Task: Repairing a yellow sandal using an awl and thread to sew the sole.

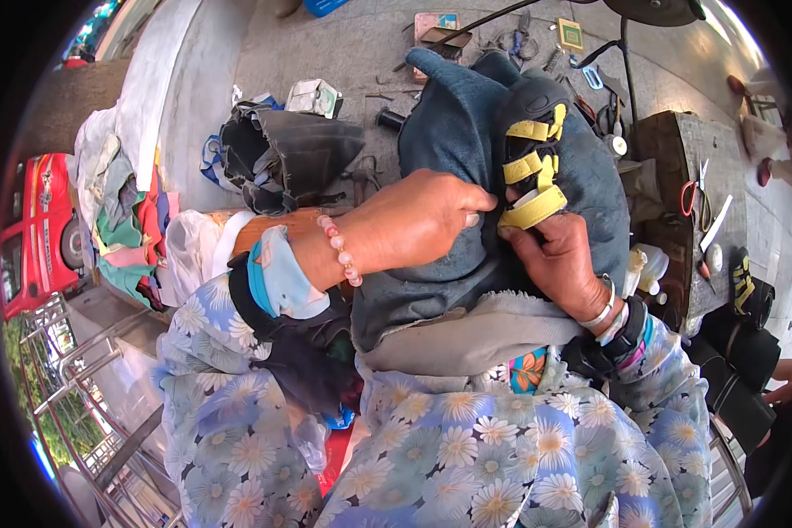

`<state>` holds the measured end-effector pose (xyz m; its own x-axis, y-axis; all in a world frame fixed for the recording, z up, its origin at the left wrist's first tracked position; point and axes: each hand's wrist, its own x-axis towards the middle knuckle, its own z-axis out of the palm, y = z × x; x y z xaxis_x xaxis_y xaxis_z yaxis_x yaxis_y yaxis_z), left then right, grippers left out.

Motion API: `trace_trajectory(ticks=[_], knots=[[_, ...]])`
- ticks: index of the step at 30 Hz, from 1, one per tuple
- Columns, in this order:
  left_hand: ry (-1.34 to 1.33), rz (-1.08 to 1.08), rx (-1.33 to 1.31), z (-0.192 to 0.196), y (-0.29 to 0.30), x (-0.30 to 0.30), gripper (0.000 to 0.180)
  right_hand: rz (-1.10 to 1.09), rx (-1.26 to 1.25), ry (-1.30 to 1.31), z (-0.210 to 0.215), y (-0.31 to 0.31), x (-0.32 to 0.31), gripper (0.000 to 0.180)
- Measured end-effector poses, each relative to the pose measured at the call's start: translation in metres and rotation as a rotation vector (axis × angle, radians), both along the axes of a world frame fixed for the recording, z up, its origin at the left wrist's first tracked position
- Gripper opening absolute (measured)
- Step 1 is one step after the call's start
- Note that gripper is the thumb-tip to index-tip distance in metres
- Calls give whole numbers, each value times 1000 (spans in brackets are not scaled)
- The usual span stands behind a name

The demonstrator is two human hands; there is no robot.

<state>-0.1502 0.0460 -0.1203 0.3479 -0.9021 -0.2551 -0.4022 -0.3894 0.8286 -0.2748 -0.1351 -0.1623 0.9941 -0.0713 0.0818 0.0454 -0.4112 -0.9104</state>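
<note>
A black sandal with yellow straps (533, 150) lies on a dark blue cloth (453, 132) draped over my lap. My left hand (422, 216) presses against the sandal's near end, fingertips pinching at the lowest yellow strap; a pink bead bracelet circles that wrist. My right hand (559, 260) grips the same yellow strap from below, thumb on top; it wears a silver bangle. What the left fingertips pinch is too small to tell. Both forearms wear blue flowered sleeves.
A black bag (282, 158) sits on the pavement to the left. A wooden block (678, 176) at the right carries red-handled scissors (691, 198) and tools, with a matching sandal (744, 286) beside it. Small tools and boxes (440, 31) lie ahead. Clothes pile at far left.
</note>
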Motion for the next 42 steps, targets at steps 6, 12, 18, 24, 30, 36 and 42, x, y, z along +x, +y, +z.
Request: trace_trajectory(ticks=[6,12,18,24,30,36,42], knots=[[-176,-67,-147,3,14,4,27,-60,170,90,7,-7,-6,23],[-833,-130,19,16,19,-2,39,102,392,382,42,-20,-13,34],[-874,-10,-60,7,14,-11,39,53,475,124,47,-23,-31,29],[-680,-70,-414,44,3,-51,38,557,302,173,74,-33,-45,20],[-152,-39,-375,42,-17,-97,37,862,259,118,81,-20,-49,23],[-186,-26,-400,46,-1,-86,23,743,578,170,69,-34,-59,27],[-151,-25,-324,48,3,-90,22,487,474,193,63,-48,-64,13]])
